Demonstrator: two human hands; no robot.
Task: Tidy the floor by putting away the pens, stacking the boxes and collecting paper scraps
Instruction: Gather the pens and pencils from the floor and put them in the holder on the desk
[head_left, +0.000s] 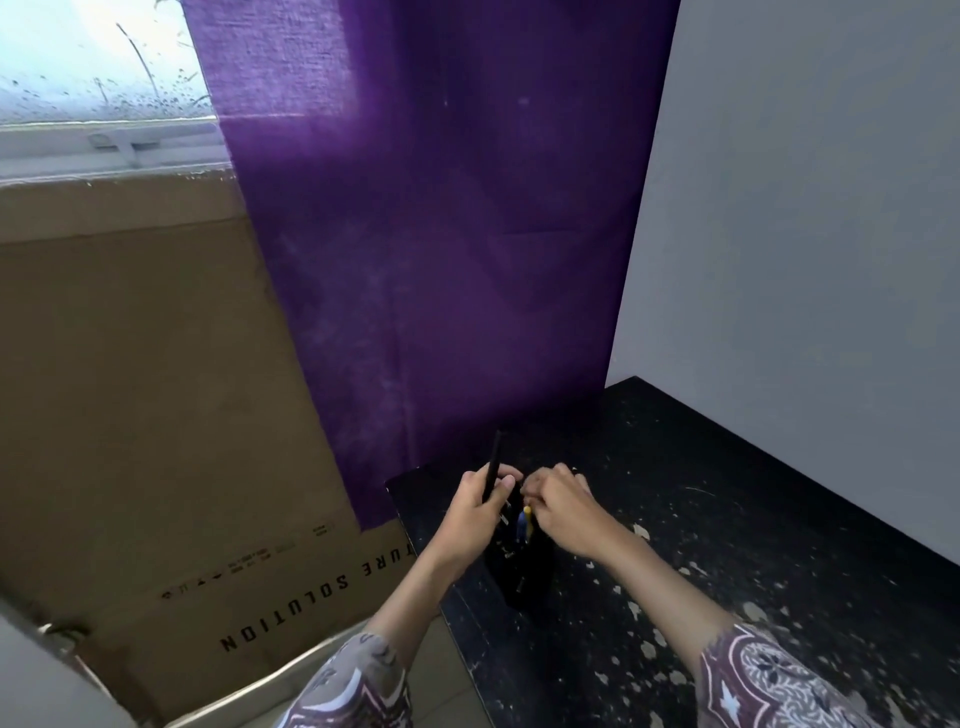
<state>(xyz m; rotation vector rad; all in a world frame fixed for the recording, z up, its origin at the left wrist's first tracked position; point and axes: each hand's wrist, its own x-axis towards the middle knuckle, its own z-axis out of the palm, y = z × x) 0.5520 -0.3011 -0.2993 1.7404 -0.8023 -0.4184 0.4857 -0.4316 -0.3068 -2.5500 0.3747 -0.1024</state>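
A black pen holder (521, 571) stands near the left edge of a black, paint-chipped table (727, 519). My left hand (478, 514) is shut on a black pen (492, 465) that points up, just left of the holder's mouth. Over the holder's top, my right hand (563, 512) has its fingers curled, pinching something small that I cannot make out. A blue pen and a yellow pen (524, 519) stick out of the holder between my hands.
A large brown cardboard box (156, 415) leans against the wall on the left. A purple curtain (441, 234) hangs behind the table. A grey wall (805, 208) closes the right side. Pale floor tiles (431, 675) show below the table's edge.
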